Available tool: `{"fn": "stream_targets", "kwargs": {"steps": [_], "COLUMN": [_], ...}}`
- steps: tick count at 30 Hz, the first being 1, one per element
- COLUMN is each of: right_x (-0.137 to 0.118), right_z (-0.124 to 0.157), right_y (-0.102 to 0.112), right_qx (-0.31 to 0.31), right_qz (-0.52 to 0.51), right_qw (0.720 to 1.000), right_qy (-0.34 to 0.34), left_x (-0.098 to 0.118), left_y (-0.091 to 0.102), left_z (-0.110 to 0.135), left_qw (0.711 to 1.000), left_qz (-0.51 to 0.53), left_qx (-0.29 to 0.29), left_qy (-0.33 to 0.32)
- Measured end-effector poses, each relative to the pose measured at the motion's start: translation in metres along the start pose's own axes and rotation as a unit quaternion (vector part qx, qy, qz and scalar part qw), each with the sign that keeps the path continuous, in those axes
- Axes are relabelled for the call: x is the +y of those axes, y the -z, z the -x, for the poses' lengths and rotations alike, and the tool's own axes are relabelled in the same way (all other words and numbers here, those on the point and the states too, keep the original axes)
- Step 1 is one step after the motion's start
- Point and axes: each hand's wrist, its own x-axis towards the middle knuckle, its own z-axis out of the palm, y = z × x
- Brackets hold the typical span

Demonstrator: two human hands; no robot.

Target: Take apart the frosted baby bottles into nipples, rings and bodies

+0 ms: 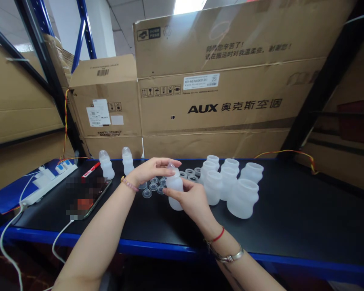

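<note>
A frosted, translucent plastic bottle (174,189) stands upright between both hands, just in front of the clear discs; whether its base touches the black tabletop or hangs just above it cannot be told. The right hand (190,199) closes narrowly around its shoulder and side, while the left hand (153,171) curves over the tapered top, its fingers (166,162) reaching across the tip. It looks light, thin-walled and slightly yielding, with a smooth skin that might slip, so the body seems the surest place to hold. Small clear plastic discs (151,188) lie scattered beside it. Wider open-mouthed bottles (242,198) cluster to the right, two capped bottles (106,165) stand to the left, and a smartphone (89,198) lies near a power strip (50,184)
</note>
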Motion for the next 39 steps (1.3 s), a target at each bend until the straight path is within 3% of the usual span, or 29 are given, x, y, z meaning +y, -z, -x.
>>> {"fn": "stream_targets", "kwargs": {"steps": [5, 15, 17, 22, 24, 31, 37, 39], "right_x": [-0.002, 0.002, 0.003, 0.003, 0.003, 0.001, -0.002, -0.001], "right_z": [0.000, -0.001, -0.001, -0.002, -0.002, -0.002, -0.001, -0.001], "right_y": [0.001, -0.002, -0.001, 0.000, -0.001, -0.002, -0.001, 0.000], "right_qx": [-0.004, 0.004, 0.002, -0.002, -0.002, 0.010, 0.036, 0.036], "right_qz": [-0.001, 0.025, 0.024, 0.023, 0.024, 0.008, -0.032, -0.031], "right_qw": [1.000, 1.000, 1.000, 1.000, 1.000, 1.000, 0.999, 0.998], "right_qy": [-0.011, 0.010, 0.012, 0.005, 0.009, 0.009, 0.019, 0.028], "left_x": [0.001, -0.001, 0.000, 0.005, 0.006, 0.004, 0.001, 0.003], "left_y": [0.007, -0.012, -0.009, 0.002, 0.004, -0.001, 0.000, 0.001], "left_z": [0.002, -0.004, -0.003, 0.001, 0.003, 0.001, -0.005, -0.005], "left_qw": [0.997, 0.990, 0.992, 0.999, 0.999, 0.999, 0.979, 0.973], "left_qz": [0.060, -0.120, -0.108, -0.031, -0.025, -0.014, 0.132, 0.157], "left_qx": [-0.037, 0.075, 0.065, -0.024, -0.027, 0.034, 0.155, 0.163], "left_qy": [-0.005, 0.021, 0.013, 0.001, -0.003, 0.005, 0.028, 0.050]}}
